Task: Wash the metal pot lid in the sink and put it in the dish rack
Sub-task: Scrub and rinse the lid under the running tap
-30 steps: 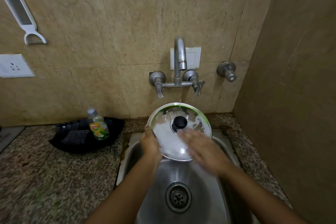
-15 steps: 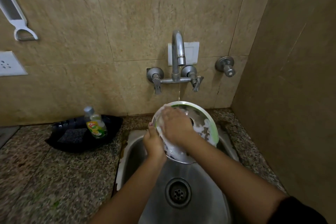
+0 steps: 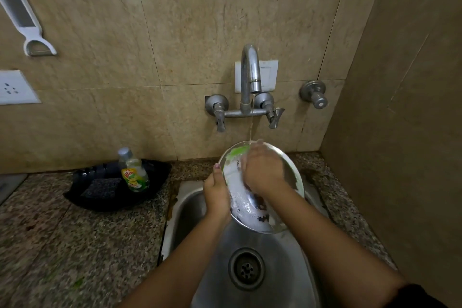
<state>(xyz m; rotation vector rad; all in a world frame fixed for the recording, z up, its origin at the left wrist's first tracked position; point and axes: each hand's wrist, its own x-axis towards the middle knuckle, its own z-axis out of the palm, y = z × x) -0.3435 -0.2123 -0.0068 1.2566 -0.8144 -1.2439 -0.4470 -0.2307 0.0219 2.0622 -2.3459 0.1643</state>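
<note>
Soapy lid [image 3: 252, 210] tilted over the sink [image 3: 282, 282], left hand [image 3: 217, 192] pinching its left rim, right hand [image 3: 262, 172] rubbing flat under the tap [image 3: 250, 70]; stiff, likely slippery, so best taken by the rim.

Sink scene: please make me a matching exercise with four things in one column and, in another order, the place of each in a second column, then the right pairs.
1. pot lid
2. soap bottle
3. peeler
4. drain

A. in the black tray on the counter
B. at the bottom of the sink
C. hanging on the wall, upper left
D. held at its edge by the left hand, under the tap

Pairs: 1-D, 2-A, 3-C, 4-B
</note>
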